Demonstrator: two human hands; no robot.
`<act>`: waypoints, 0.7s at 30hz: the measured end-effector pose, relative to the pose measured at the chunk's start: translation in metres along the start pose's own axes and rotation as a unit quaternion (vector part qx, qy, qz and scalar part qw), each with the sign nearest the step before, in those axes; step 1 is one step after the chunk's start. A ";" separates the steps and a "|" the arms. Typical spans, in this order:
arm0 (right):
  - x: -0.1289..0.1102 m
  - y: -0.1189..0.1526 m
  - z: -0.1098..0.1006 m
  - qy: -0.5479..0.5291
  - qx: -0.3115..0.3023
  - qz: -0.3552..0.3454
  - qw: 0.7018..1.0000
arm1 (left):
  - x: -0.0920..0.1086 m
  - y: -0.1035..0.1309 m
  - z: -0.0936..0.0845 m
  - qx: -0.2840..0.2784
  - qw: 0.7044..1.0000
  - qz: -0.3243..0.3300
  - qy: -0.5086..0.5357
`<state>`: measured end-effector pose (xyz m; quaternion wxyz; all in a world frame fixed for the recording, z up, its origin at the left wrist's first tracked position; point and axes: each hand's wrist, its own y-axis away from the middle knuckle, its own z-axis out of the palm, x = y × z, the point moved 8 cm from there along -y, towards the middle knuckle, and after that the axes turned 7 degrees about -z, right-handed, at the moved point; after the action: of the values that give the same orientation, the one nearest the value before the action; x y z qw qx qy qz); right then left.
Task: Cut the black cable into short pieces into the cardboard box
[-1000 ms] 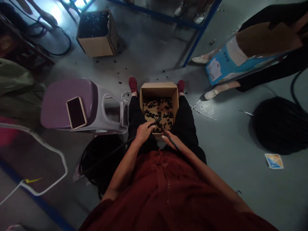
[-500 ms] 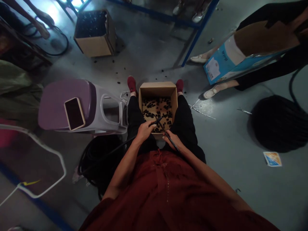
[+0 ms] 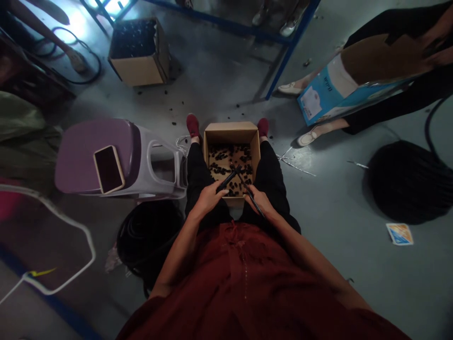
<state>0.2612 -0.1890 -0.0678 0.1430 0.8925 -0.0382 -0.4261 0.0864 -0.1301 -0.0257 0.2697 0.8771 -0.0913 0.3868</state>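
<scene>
My left hand [image 3: 208,197] is closed around a black cable [image 3: 227,180], whose end sticks out past the fingers. In my right hand [image 3: 261,200] is a slim dark tool [image 3: 242,179] with a long handle; its exact kind is hard to make out. The tool's tip meets the cable's end above an open cardboard box [image 3: 231,126] between my legs. Short black pieces [image 3: 221,155] lie scattered inside the box. A coil of black cable [image 3: 150,231] is on the floor by my left leg.
At left, a phone [image 3: 109,169] rests on a purple-topped stool [image 3: 78,156]. A filled carton [image 3: 139,71] stands ahead. On the right are another person's legs around a blue box [image 3: 320,97] and a large black bundle [image 3: 410,182]. A blue frame [image 3: 279,71] stands ahead.
Both hands have shifted slightly; the cable reaches farther past my left fingers and its end has moved up and right. The tool tip has moved right, staying at the cable end.
</scene>
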 end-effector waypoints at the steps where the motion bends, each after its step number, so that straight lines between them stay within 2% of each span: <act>1: 0.000 -0.001 -0.001 0.001 0.001 0.000 1.000 | -0.004 0.003 -0.002 0.003 1.000 -0.009 -0.006; 8: -0.001 -0.003 -0.008 -0.005 0.025 0.005 1.000 | -0.035 0.037 -0.021 0.010 0.998 -0.059 -0.013; 13: -0.018 -0.008 -0.013 -0.009 0.023 -0.026 0.999 | -0.029 0.048 -0.048 0.087 0.995 -0.034 0.019; 16: -0.027 -0.012 -0.015 0.001 0.027 -0.039 0.999 | -0.024 0.049 -0.059 0.115 0.993 -0.016 0.023; 21: -0.021 -0.014 -0.009 0.024 0.030 -0.043 0.998 | -0.032 0.046 -0.055 0.103 0.995 -0.017 0.006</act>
<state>0.2538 -0.1700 -0.0508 0.0984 0.9071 -0.0092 -0.4091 0.0130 -0.1404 0.0007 0.1848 0.8994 -0.0349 0.3946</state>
